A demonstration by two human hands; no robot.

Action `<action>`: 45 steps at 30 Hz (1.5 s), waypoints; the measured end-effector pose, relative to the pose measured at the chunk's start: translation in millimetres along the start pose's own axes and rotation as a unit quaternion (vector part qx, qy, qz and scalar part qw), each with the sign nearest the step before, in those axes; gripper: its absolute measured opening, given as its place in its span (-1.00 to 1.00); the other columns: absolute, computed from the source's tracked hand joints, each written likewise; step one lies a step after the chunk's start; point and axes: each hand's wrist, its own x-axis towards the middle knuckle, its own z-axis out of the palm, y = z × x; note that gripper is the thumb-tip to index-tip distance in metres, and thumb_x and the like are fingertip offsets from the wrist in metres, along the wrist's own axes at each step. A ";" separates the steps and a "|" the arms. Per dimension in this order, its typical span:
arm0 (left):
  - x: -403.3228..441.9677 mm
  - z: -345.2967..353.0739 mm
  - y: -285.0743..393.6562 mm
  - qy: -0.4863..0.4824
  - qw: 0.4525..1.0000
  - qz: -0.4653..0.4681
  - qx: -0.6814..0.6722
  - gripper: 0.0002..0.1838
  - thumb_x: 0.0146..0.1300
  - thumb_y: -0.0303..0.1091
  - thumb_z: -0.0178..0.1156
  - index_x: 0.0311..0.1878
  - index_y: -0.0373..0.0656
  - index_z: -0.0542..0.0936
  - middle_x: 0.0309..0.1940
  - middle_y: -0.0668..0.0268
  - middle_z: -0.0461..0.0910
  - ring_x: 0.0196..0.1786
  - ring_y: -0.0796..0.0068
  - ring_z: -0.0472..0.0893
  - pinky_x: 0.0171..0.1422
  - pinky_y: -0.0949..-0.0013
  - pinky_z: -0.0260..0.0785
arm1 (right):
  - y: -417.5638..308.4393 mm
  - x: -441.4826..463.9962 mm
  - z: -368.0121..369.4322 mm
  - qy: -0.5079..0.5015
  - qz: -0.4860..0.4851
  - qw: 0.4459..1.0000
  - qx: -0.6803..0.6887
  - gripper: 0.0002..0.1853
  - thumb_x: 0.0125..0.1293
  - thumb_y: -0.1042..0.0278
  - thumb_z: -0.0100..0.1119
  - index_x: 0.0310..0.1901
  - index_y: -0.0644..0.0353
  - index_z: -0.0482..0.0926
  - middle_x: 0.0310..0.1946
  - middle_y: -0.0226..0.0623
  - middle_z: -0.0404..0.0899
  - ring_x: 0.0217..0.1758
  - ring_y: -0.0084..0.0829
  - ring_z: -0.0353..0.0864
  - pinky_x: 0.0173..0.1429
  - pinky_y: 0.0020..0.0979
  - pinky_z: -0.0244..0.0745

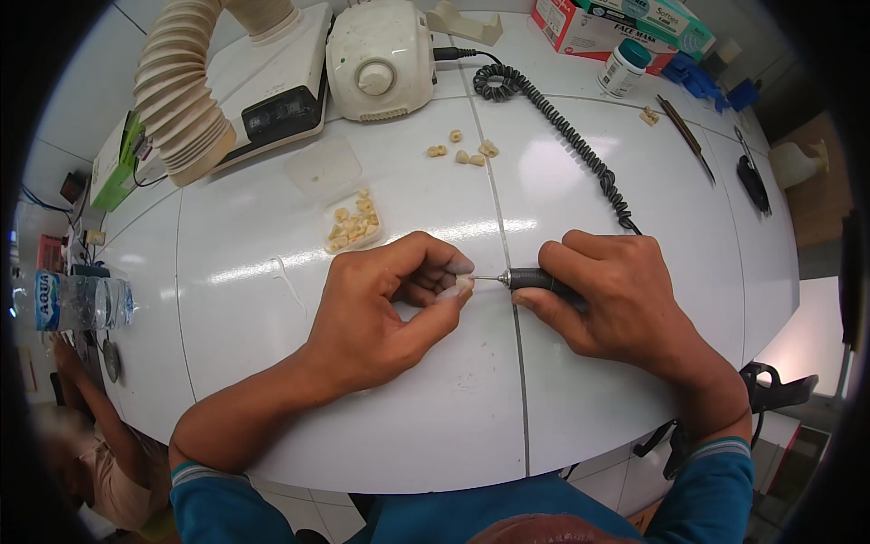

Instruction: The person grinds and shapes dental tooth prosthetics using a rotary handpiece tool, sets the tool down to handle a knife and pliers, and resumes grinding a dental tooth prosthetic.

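The small tooth-like piece (465, 283) is pale cream, rounded and mostly covered by the fingers around it; it sits in front of the white control box (381, 59), well apart from it, toward the wearer. The left hand (385, 313) is partly curled, its thumb and fingertips closed on the piece — the fingertips look dusted with whitish powder. The right hand (607, 295) is wrapped around the dark rotary handpiece (541, 279), thumb and fingers closed on its grip, the thin metal bit pointing at the piece; whether the bit touches it, I cannot tell.

Near the control box, on its wearer side, an open clear container (354, 222) holds many yellowish pieces, and a few loose pieces (464, 156) lie on the white table (426, 399) between the box and the hands. The coiled black cord (571, 127) runs from the box's right side toward the right hand.
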 end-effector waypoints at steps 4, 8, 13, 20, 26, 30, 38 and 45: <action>-0.3 0.5 -1.0 0.003 1.000 0.001 0.000 -0.80 0.50 -0.49 0.51 0.10 -0.31 0.79 -0.13 0.32 0.82 -0.09 0.64 0.74 0.02 0.52 0.65 | 0.2 -0.6 2.1 0.016 -0.004 1.000 -0.006 -0.62 0.52 -0.09 0.54 -0.21 0.07 0.74 -0.49 -0.35 0.63 -0.52 -0.23 0.70 -0.44 -0.15 0.47; -0.9 1.3 -2.1 0.008 1.000 0.000 -0.003 -0.81 0.50 -0.49 0.52 0.09 -0.30 0.79 -0.14 0.32 0.82 -0.10 0.64 0.74 0.00 0.51 0.65 | 0.3 -0.5 2.4 0.017 -0.009 1.000 -0.004 -0.64 0.50 -0.06 0.57 -0.22 0.06 0.73 -0.50 -0.35 0.61 -0.52 -0.20 0.69 -0.44 -0.14 0.46; -0.5 2.1 -1.4 0.012 1.000 0.002 0.012 -0.82 0.50 -0.51 0.50 0.09 -0.32 0.78 -0.15 0.31 0.82 -0.09 0.63 0.74 -0.01 0.51 0.64 | 0.7 -1.1 2.8 0.031 -0.010 0.999 0.016 -0.66 0.42 0.05 0.63 -0.22 0.13 0.71 -0.51 -0.31 0.58 -0.55 -0.20 0.62 -0.43 -0.14 0.43; -0.3 2.5 -2.4 0.013 1.000 0.010 -0.003 -0.83 0.52 -0.53 0.48 0.10 -0.34 0.77 -0.15 0.29 0.82 -0.10 0.63 0.73 -0.01 0.51 0.62 | 0.6 -0.9 2.8 0.017 -0.001 1.000 0.005 -0.62 0.53 -0.08 0.55 -0.22 0.08 0.74 -0.51 -0.36 0.62 -0.56 -0.26 0.66 -0.46 -0.16 0.44; -0.5 1.7 -1.3 0.007 1.000 0.006 -0.005 -0.83 0.53 -0.53 0.47 0.10 -0.33 0.77 -0.14 0.29 0.80 -0.09 0.63 0.72 -0.01 0.52 0.62 | 0.1 -0.2 2.1 0.011 -0.002 1.000 0.000 -0.61 0.55 -0.08 0.54 -0.21 0.09 0.75 -0.52 -0.37 0.63 -0.59 -0.32 0.63 -0.48 -0.20 0.41; -0.7 1.5 -1.7 0.005 1.000 0.002 -0.001 -0.83 0.52 -0.52 0.48 0.10 -0.32 0.77 -0.13 0.30 0.80 -0.08 0.64 0.72 0.00 0.52 0.62 | 0.4 -0.4 2.1 0.011 -0.004 1.000 -0.002 -0.61 0.55 -0.09 0.53 -0.22 0.09 0.74 -0.52 -0.37 0.63 -0.59 -0.32 0.63 -0.48 -0.20 0.40; -0.7 1.0 -0.7 0.004 1.000 -0.013 0.000 -0.81 0.50 -0.51 0.51 0.10 -0.31 0.78 -0.13 0.31 0.82 -0.09 0.65 0.73 0.01 0.53 0.62 | 0.6 -0.4 1.8 0.006 -0.004 1.000 -0.001 -0.60 0.55 -0.10 0.53 -0.22 0.08 0.74 -0.53 -0.37 0.62 -0.59 -0.30 0.64 -0.48 -0.19 0.40; -0.8 1.8 -1.9 0.007 1.000 -0.017 -0.005 -0.81 0.48 -0.51 0.53 0.07 -0.31 0.79 -0.13 0.33 0.83 -0.10 0.67 0.75 0.03 0.54 0.63 | 0.5 -0.8 3.7 0.013 -0.008 1.000 -0.004 -0.60 0.55 -0.10 0.53 -0.22 0.09 0.74 -0.52 -0.36 0.61 -0.58 -0.28 0.65 -0.47 -0.17 0.41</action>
